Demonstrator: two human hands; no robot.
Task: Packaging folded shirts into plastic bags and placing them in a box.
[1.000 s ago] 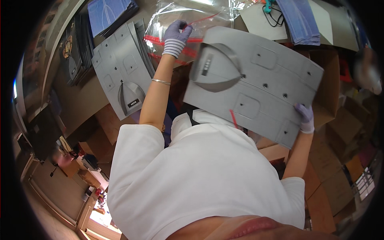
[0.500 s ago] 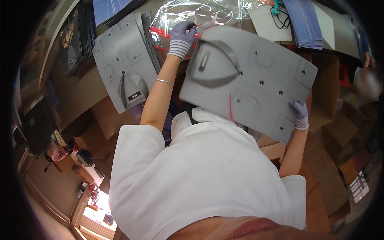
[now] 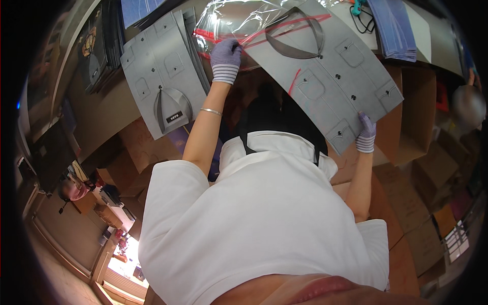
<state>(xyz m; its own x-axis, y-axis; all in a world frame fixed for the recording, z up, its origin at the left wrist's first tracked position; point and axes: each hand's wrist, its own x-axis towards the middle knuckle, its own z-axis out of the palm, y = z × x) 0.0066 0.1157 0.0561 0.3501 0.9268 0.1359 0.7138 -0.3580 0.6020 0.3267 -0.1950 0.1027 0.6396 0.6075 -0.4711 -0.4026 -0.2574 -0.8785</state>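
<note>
The left hand (image 3: 225, 60) pinches the clear bag's (image 3: 239, 23) mouth; the right hand (image 3: 366, 133) grips the grey panel's (image 3: 330, 71) lower corner. The panel is partly inside the bag, most still outside. A panel stack (image 3: 162, 76) lies left of the left hand.

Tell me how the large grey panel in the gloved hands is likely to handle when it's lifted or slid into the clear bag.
The grey panel looks thin and wide, and is held flat by both hands, so it is probably fairly stiff yet light. The right hand pinches only a corner, so it may sag or swing. The clear plastic bag, gripped by the left hand, looks floppy and may snag.
</note>
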